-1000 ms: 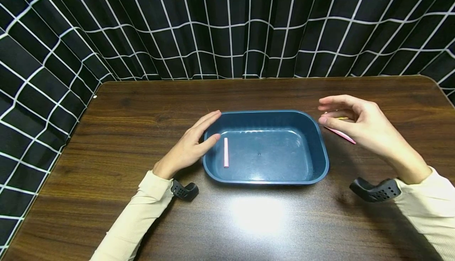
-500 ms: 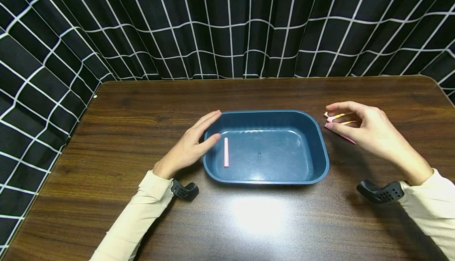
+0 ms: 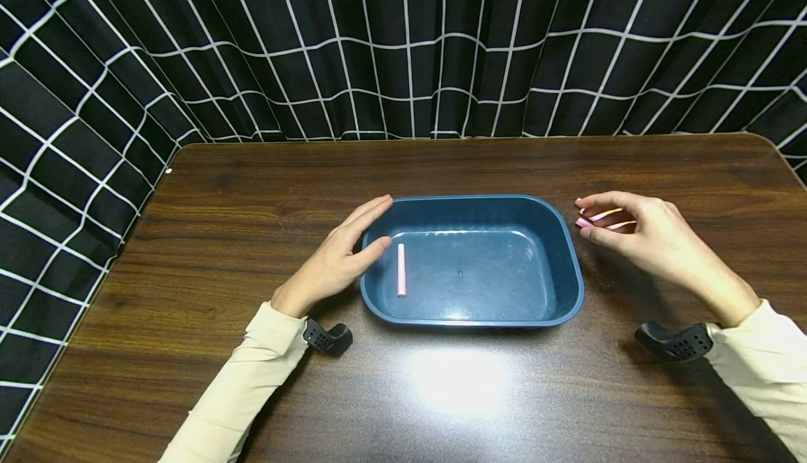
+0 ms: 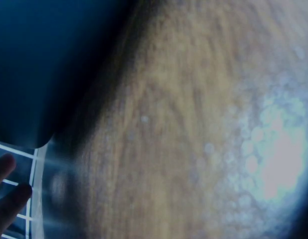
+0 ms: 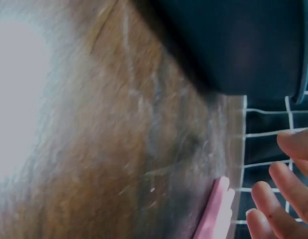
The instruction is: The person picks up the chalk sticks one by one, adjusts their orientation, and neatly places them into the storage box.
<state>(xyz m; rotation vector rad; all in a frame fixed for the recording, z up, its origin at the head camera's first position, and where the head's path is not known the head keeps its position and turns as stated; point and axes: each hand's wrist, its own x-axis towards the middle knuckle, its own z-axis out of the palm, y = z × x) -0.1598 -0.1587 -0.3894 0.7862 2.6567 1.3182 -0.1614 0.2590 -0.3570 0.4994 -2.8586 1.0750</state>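
A blue plastic tub stands mid-table with one pink chalk-like stick lying inside at its left. My left hand rests at the tub's left rim, fingers extended; two of its fingertips show in the left wrist view. To the right of the tub, my right hand hovers around several pink sticks on the table, its thumb and fingers apart. Those sticks are partly hidden behind the hand. The right wrist view shows the pink sticks beside spread fingers.
The brown wooden table has a bright glare patch in front of the tub. A black curtain with white grid lines hangs behind and to the left. Black bands are on both wrists.
My right hand has moved slightly down and towards the sticks, covering the pink one nearest the thumb. My left hand, the tub and the stick inside have stayed put.
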